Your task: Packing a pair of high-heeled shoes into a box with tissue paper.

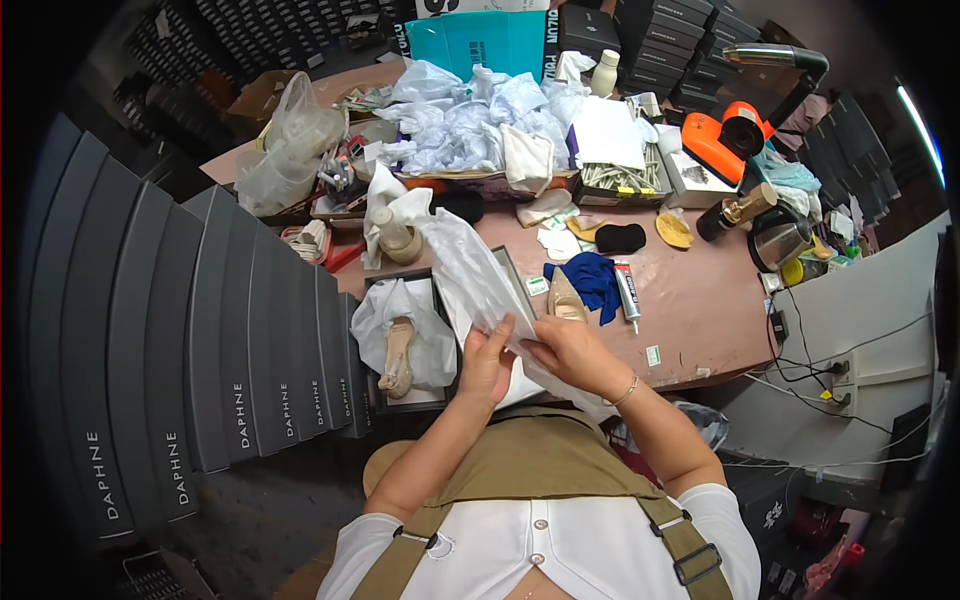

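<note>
A long white sheet of tissue paper [462, 258] stretches between my hands, its far end rising over the table. My left hand [487, 362] pinches it, thumb on top. My right hand [572, 352] is closed on the same sheet close by, fingers curled inward. To the left, an open shoebox [418, 402] holds a beige shoe [397, 358] lying on crumpled white tissue. Just beyond my right hand, another beige pointed shoe [567, 297] lies on the table next to a dark blue cloth [590, 283] and a tube [627, 296].
Grey shoeboxes [150, 330] stand stacked at the left. A box heaped with crumpled white paper [480, 110] sits at the back. Toward the right are an orange heat tool [715, 145], a kettle [780, 238] and loose cables [810, 375]. A glass bottle [397, 240] stands behind the open shoebox.
</note>
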A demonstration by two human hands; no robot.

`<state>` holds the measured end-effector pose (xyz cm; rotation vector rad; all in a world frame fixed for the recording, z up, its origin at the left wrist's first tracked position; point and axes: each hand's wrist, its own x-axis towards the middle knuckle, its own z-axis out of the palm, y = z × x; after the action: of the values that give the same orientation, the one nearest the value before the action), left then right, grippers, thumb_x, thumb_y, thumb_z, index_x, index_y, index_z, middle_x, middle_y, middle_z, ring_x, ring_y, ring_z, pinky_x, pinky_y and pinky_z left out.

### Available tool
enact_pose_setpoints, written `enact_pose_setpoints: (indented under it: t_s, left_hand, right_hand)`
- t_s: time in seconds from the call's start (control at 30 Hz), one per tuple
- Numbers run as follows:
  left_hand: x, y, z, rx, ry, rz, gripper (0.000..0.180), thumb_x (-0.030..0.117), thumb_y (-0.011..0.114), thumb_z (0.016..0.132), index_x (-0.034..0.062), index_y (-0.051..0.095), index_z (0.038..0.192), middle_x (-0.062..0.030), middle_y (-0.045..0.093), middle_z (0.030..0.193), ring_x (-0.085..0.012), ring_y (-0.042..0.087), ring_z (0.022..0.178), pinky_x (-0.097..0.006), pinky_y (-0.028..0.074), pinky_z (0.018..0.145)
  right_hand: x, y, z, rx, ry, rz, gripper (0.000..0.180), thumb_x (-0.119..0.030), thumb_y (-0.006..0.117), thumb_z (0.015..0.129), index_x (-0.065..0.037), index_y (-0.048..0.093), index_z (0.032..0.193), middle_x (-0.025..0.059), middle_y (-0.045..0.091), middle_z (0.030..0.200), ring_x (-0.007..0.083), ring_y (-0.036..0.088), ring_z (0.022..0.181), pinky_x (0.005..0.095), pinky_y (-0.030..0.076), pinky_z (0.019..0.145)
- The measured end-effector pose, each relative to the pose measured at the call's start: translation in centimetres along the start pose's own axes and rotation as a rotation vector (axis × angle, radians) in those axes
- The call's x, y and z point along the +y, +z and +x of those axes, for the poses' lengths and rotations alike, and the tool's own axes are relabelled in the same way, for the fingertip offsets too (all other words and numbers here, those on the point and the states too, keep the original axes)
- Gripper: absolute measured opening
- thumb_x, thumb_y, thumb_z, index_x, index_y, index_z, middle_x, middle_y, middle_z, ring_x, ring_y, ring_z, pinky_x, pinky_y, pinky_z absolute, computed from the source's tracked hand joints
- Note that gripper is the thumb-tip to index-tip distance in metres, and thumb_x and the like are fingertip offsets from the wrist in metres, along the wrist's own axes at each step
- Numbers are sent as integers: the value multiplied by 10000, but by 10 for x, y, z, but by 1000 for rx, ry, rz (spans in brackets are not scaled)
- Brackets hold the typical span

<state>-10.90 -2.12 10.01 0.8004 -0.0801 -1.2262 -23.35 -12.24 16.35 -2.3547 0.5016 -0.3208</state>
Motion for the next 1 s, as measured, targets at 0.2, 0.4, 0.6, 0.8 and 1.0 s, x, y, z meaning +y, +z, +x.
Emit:
enact_pose_setpoints:
  t_s: [0.2, 0.4, 0.6, 0.8, 1.0]
  left_hand:
    - [3, -21, 13, 77, 107, -84, 359, 164, 673, 848, 53, 544, 1165, -42, 608, 1099, -174, 570, 1027, -351, 426, 945]
    - [-3, -6, 18, 89, -69, -227, 391, 127, 678, 837, 65, 534, 1196, -66, 584, 1177, -214, 551, 1080, -367, 424, 966]
    - [-23, 4, 30, 223, 103, -193, 362, 81, 668, 843, 57, 537, 1179, -51, 598, 1117, -207, 572, 1025, -366, 456, 927]
    - [-33, 9, 31, 424, 321, 8, 308, 41, 663, 841, 27, 564, 1132, -63, 602, 1099, -172, 577, 987, -318, 470, 877]
    - [-59, 49, 43, 334, 258, -9, 337, 36, 658, 845, 36, 547, 1163, -52, 599, 1104, -172, 567, 1010, -315, 458, 896]
  right_hand:
    - [13, -18, -26, 106, 73, 45, 118, -90, 597, 819, 10, 573, 877, 209, 586, 803, 396, 569, 788, 443, 449, 680]
    - [46, -35, -40, -54, 35, -101, 136, -126, 609, 831, -8, 580, 891, 173, 587, 782, 367, 574, 762, 417, 458, 670]
    - [97, -56, -66, -272, 53, 314, 366, -246, 644, 824, -11, 589, 1098, 227, 633, 922, 364, 611, 781, 396, 479, 715]
    - [178, -90, -157, -562, 409, 35, 302, -225, 649, 761, -20, 657, 982, 216, 649, 827, 363, 623, 772, 414, 481, 701]
    - [158, -115, -102, -2, 170, 354, 594, -297, 766, 713, -13, 580, 1200, 177, 648, 1039, 287, 624, 975, 346, 474, 848]
